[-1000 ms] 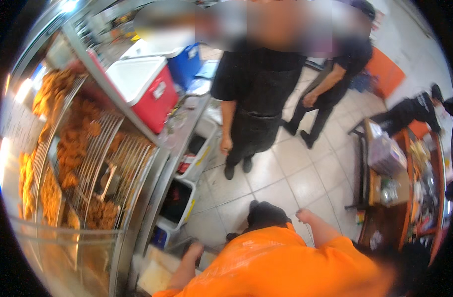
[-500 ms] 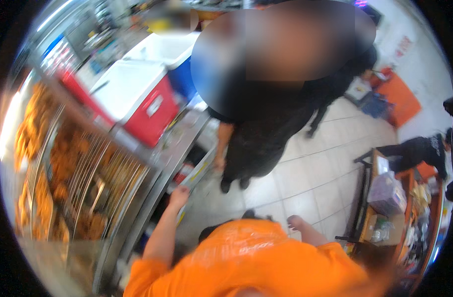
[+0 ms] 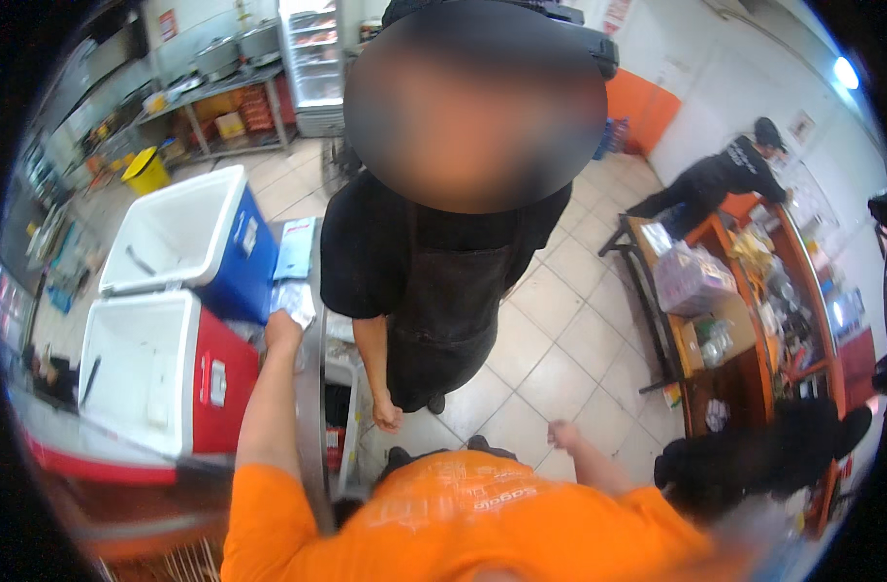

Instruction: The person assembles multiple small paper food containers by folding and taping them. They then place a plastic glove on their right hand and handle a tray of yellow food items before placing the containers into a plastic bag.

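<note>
My left hand [image 3: 284,331] reaches forward along the metal counter [image 3: 314,388], its fingers closed on the near edge of a silvery packet [image 3: 292,299]. The fingertips are partly hidden against it. A light-blue packet [image 3: 296,248] lies just beyond. Left of this hand stand a red cooler [image 3: 220,380] and a blue cooler [image 3: 241,254], both with white insides, uncovered, each with a dark handle-like item in it. My right hand [image 3: 563,435] hangs over the tiled floor, fingers curled, with nothing visible in them.
A person in a black apron [image 3: 453,291] stands close ahead, one hand [image 3: 387,415] lowered beside the counter. Right, shelving [image 3: 744,388] holds bags and a cardboard box [image 3: 725,335]; a person in black [image 3: 729,170] leans there, another dark-clothed person [image 3: 744,466] is nearer. A yellow bin [image 3: 146,172] stands far left.
My view has swung left-to-right away from the fried-food display, and the coolers now sit beside my left arm. My left hand has moved forward to the silvery packet. The aproned person faces me closer.
</note>
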A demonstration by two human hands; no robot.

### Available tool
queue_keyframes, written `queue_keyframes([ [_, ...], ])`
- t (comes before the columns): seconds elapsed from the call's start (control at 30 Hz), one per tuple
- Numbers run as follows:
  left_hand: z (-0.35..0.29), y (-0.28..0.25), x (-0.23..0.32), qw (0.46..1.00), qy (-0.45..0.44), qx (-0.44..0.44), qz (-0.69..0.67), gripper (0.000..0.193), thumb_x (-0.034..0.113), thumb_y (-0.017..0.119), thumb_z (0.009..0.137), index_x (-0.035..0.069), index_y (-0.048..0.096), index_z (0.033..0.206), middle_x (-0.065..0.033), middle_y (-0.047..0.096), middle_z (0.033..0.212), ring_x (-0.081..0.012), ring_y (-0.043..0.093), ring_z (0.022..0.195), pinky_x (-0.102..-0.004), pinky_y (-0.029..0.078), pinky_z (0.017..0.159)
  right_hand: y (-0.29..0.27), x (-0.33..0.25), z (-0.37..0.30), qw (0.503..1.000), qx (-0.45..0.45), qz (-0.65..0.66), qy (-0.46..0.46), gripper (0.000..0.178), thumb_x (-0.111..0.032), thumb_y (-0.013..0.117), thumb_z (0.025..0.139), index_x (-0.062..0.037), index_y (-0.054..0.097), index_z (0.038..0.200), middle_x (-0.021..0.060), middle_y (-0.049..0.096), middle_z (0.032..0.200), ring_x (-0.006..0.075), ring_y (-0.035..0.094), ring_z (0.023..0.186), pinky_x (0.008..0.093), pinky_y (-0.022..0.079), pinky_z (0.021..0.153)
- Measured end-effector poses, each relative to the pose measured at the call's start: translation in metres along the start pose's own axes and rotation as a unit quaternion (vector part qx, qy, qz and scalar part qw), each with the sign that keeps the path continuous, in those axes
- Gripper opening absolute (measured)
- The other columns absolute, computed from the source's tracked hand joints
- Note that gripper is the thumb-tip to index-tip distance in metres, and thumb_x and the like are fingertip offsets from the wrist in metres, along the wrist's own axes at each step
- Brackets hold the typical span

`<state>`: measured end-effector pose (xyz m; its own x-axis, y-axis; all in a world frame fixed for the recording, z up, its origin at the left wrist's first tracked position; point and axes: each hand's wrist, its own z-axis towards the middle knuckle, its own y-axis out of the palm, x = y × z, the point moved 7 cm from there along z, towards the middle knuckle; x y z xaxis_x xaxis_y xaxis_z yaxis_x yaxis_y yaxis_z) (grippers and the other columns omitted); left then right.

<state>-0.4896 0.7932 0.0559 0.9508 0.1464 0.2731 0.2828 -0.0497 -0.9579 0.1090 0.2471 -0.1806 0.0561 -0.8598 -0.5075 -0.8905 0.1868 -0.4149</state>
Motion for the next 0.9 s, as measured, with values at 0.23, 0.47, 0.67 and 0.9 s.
queue_keyframes([
  [0.23, 0.069, 0.054, -0.008, 0.996, 0.024, -0.044, 0.073, 0.026, 0.011, 0.054, 0.097, 0.002, 0.072, 0.113, -0.0230, 0.068, 0.122, -0.0427, 0.070, 0.109, -0.0501, 0.057, 0.093, 0.101, 0.158, -0.156, 0.983, -0.070, -0.122, 0.118, 0.024, -0.023, 0.058, 0.092, -0.0041, 0.069, 0.083, 0.0122, 0.066, 0.075, 0.0249, 0.063, 0.068, 0.0420, 0.051, 0.056],
  [0.47, 0.064, 0.048, 0.007, 0.991, 0.105, 0.045, 0.074, 0.023, 0.005, 0.057, 0.094, 0.003, 0.073, 0.111, -0.0193, 0.067, 0.115, -0.0397, 0.070, 0.106, -0.0465, 0.059, 0.085, 0.123, 0.179, -0.215, 0.972, -0.067, -0.189, 0.120, 0.022, -0.025, 0.061, 0.092, -0.0069, 0.072, 0.090, 0.0130, 0.070, 0.085, 0.0291, 0.068, 0.078, 0.0434, 0.054, 0.064],
  [0.67, 0.061, -0.022, 0.063, 0.921, 0.199, 0.154, 0.299, 0.021, 0.016, 0.060, 0.095, 0.009, 0.075, 0.107, -0.0159, 0.065, 0.120, -0.0345, 0.062, 0.117, -0.0460, 0.055, 0.083, 0.111, 0.161, -0.141, 0.965, -0.050, -0.249, 0.066, 0.021, -0.027, 0.064, 0.093, -0.0092, 0.075, 0.095, 0.0137, 0.074, 0.092, 0.0327, 0.071, 0.087, 0.0446, 0.057, 0.071],
  [0.9, 0.043, -0.140, 0.115, 0.935, 0.184, 0.235, 0.191, 0.020, 0.010, 0.061, 0.091, 0.007, 0.070, 0.108, -0.0179, 0.065, 0.116, -0.0355, 0.063, 0.112, -0.0466, 0.051, 0.091, 0.042, -0.012, -0.048, 0.985, 0.068, -0.101, -0.122, 0.033, -0.022, 0.067, 0.091, -0.0021, 0.070, 0.117, 0.0156, 0.076, 0.099, 0.0268, 0.074, 0.087, 0.0383, 0.059, 0.079],
])
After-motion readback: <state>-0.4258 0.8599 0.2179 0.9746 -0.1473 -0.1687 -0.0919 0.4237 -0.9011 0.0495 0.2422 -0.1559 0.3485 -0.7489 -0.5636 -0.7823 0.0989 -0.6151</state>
